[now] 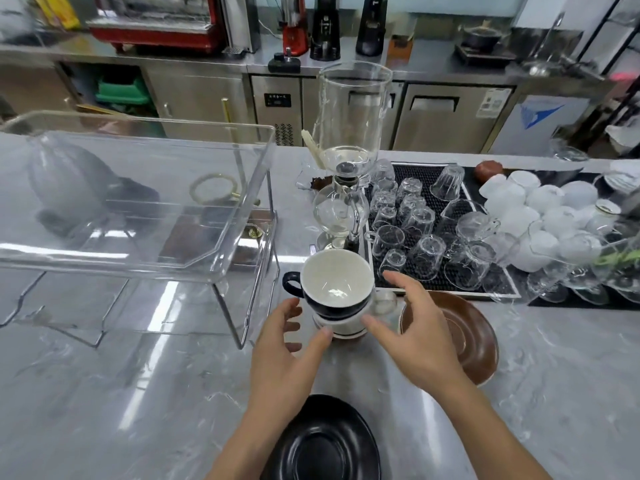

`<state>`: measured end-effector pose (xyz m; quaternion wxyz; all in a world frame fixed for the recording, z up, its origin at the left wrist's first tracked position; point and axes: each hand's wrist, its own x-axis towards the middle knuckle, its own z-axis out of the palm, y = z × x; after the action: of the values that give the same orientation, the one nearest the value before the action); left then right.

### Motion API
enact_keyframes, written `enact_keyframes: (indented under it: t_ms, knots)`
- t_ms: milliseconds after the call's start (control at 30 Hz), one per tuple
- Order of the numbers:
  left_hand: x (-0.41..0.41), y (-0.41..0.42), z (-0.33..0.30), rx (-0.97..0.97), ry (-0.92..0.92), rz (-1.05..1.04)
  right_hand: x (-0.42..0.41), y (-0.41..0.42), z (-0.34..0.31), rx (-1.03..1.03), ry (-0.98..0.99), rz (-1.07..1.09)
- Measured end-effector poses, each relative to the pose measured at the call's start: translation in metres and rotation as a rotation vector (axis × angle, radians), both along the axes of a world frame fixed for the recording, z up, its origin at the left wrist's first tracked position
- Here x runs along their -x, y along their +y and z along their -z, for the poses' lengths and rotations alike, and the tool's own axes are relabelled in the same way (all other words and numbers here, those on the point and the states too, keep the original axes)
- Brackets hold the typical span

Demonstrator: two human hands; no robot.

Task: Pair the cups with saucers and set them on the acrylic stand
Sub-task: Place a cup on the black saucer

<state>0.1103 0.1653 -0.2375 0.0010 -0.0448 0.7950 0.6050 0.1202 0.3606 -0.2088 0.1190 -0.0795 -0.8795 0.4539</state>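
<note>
A dark cup (332,285) with a white inside and a handle to the left sits on top of a white cup (341,327) on the marble counter. My left hand (287,351) and my right hand (412,337) flank this stack with fingers spread, the thumbs near the lower cup; whether they touch it I cannot tell. A black saucer (322,441) lies near me, partly under my left forearm. A brown saucer (464,337) lies to the right, partly behind my right hand. The clear acrylic stand (145,202) rises at the left.
A glass siphon coffee maker (346,161) stands just behind the cup stack. A black mat (429,174) holds several upturned glasses, with white cups (540,209) piled at the right. Steel cabinets and coffee machines line the back.
</note>
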Motion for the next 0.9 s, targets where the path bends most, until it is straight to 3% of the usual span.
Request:
enact_keyframes:
  t_ms: [267,900]
  knots:
    - [0.01,0.007,-0.004,-0.083,-0.021,0.038,0.02,0.0,0.0,0.059,-0.132,-0.148]
    - [0.014,0.003,-0.004,-0.226,-0.027,0.137,0.024,-0.01,0.005,0.103,0.006,-0.124]
